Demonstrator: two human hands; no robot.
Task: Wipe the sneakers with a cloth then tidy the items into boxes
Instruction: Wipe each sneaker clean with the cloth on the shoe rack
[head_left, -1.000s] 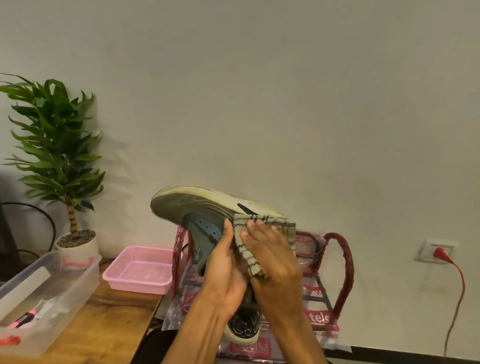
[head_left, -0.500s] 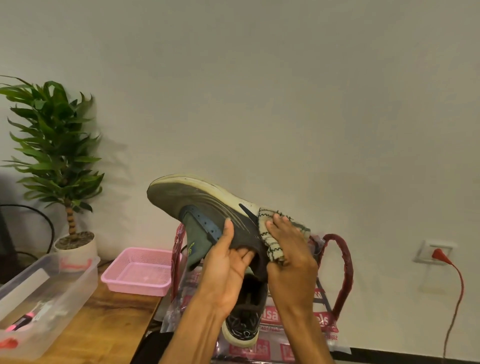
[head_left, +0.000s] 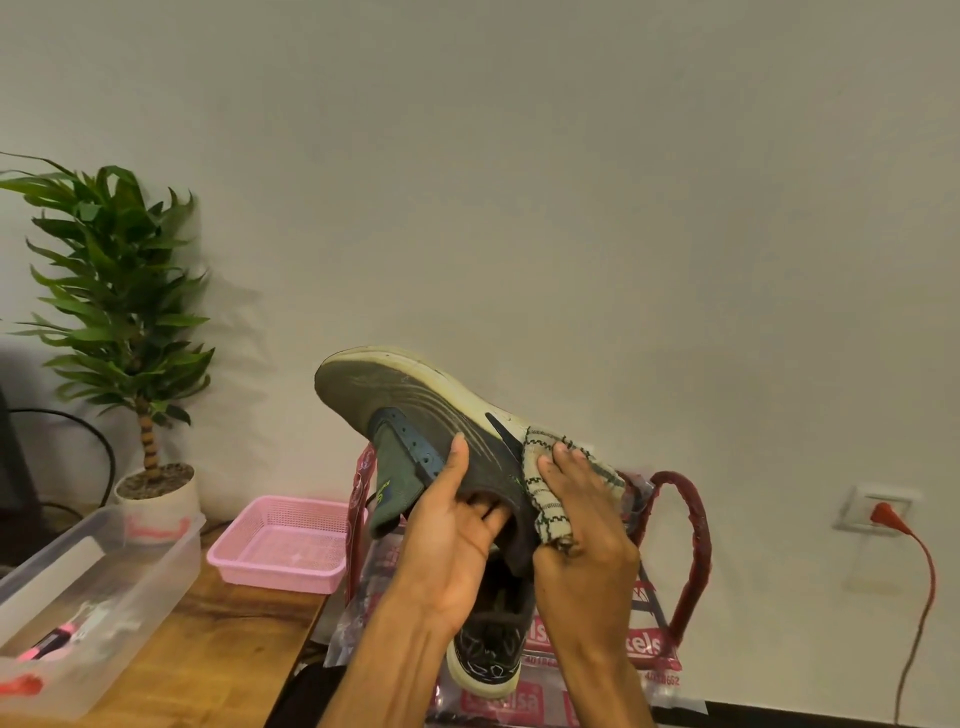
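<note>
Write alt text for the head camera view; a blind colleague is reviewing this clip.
A person's left hand grips a dark sneaker, sole up, while the right hand holds a cloth against its heel end. A second sneaker shows below the hands. At left, a wooden table bears a pink basket and a clear box.

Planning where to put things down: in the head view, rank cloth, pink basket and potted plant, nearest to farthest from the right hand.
1. cloth, held in the right hand itself.
2. pink basket, left, on the table.
3. potted plant, far left, at the back.
</note>
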